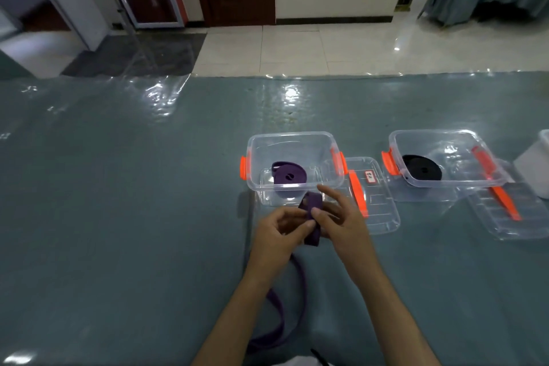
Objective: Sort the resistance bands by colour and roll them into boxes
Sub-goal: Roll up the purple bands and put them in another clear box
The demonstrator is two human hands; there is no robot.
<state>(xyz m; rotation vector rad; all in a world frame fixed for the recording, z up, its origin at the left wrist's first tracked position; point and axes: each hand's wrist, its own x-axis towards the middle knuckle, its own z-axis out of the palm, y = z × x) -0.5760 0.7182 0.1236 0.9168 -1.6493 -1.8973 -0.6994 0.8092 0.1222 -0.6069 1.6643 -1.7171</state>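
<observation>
A purple resistance band (312, 218) is partly rolled between both hands, just in front of the middle box. My left hand (277, 235) pinches the band from the left and my right hand (337, 217) grips the small roll, forefinger stretched out. The band's loose tail (292, 306) trails down the table towards me. The clear box with orange latches (294, 140) holds one rolled purple band (285, 177). A second clear box (439, 135) to the right holds a rolled black band (421, 168).
A clear lid with an orange handle and a label (377, 205) lies right of the purple box; another lid (511, 217) lies by the black box. A white container (534, 166) stands at the right edge. Glossy plastic covers the teal table (133, 187).
</observation>
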